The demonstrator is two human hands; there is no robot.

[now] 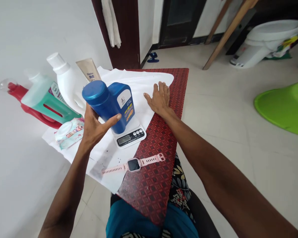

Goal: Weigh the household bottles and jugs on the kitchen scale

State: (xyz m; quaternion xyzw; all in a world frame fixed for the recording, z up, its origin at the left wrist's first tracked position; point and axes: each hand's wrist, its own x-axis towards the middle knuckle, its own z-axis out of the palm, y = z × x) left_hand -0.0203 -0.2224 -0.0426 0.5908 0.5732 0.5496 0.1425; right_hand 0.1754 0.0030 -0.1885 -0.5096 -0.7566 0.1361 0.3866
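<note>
The blue container (105,102), clasped by the left hand (93,128), is best centred on the scale (131,138); fingers of the right hand (161,101) are spread.

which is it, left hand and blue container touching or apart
Touching: the head view shows the left hand around the blue container, thumb across its lower side.

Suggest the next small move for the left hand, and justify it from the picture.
Probably release the left hand from the blue bottle and draw it clear: the bottle appears to rest on the digital scale, and the hand wrapped round it could disturb the reading.
</note>
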